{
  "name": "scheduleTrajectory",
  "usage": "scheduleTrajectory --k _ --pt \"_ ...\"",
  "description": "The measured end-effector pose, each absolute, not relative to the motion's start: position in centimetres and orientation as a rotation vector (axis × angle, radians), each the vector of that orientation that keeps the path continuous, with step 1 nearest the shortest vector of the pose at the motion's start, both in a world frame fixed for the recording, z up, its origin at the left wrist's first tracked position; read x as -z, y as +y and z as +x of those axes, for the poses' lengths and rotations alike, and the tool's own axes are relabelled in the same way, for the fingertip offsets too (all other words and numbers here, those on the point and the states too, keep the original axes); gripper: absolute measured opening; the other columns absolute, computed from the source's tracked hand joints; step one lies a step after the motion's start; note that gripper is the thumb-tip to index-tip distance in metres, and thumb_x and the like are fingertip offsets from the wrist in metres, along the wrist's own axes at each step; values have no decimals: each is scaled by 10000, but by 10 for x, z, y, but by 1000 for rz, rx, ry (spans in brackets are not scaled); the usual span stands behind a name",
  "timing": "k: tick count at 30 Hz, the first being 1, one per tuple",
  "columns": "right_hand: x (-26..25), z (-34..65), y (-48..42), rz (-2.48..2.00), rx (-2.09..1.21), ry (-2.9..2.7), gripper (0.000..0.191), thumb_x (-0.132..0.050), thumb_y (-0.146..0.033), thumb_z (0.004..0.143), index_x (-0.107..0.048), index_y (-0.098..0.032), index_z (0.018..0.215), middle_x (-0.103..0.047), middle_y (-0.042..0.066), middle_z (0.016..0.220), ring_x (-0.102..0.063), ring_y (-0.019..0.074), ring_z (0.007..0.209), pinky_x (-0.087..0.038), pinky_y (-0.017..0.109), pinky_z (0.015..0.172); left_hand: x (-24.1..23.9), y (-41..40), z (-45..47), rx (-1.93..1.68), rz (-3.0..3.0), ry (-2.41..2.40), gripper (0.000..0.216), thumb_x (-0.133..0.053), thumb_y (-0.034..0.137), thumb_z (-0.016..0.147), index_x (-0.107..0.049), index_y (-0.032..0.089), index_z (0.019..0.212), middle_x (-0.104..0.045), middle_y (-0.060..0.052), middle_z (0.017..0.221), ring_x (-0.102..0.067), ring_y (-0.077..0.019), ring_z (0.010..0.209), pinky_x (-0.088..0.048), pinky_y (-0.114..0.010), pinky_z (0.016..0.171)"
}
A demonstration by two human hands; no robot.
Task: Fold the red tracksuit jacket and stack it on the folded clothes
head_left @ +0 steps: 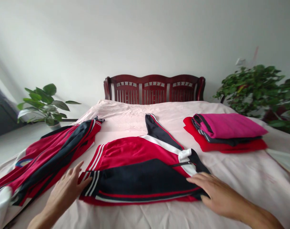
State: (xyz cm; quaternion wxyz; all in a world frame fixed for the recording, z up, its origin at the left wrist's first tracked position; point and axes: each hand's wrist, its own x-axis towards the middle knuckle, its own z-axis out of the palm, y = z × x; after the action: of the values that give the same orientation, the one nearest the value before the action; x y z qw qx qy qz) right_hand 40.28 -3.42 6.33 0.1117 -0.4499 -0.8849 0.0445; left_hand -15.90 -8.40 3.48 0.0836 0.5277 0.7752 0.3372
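Left hand (68, 186) and right hand (215, 192) lie flat and open on the folded jacket (140, 173), 1 at each end; its slick fabric could slide, spoiling the fold.

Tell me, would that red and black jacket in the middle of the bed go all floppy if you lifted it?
Probably floppy: the jacket lies flat in soft folds, its sleeve draped loosely across the bed sheet. It looks thin, so likely light. Its smooth, sporty fabric may slide a little under the left hand and right hand.
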Motion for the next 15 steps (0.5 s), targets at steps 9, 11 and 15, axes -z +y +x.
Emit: scheduleTrajectory --k 9,11,15 --pt "-60 237 -26 -1169 -139 -2566 562 -535 -353 973 -450 -227 1514 -419 93 1581 -358 297 1473 -307 516 1211 -38 -62 -48 -1052 2141 1709 478 -740 430 798 -696 335 1264 -645 -89 1392 -458 -369 1405 -187 -545 1238" --pt "-41 221 -25 -1156 -136 -2575 579 -515 -414 987 -422 -230 1529 -389 89 1598 -338 289 1484 -298 509 1215 -23 -61 -46 -828 2372 1773 498 -670 439 862 -634 336 1348 -609 -83 1440 -474 -357 1395 -228 -578 1214" --pt "-14 232 -18 -1234 -76 -2582 590 -476 -455 1001 -406 -217 1537 -368 84 1609 -321 275 1493 -274 494 1225 -6 -65 -63 -465 2861 1863 552 -513 511 959 -463 368 1490 -523 -63 1528 -521 -294 1361 -324 -499 1167"
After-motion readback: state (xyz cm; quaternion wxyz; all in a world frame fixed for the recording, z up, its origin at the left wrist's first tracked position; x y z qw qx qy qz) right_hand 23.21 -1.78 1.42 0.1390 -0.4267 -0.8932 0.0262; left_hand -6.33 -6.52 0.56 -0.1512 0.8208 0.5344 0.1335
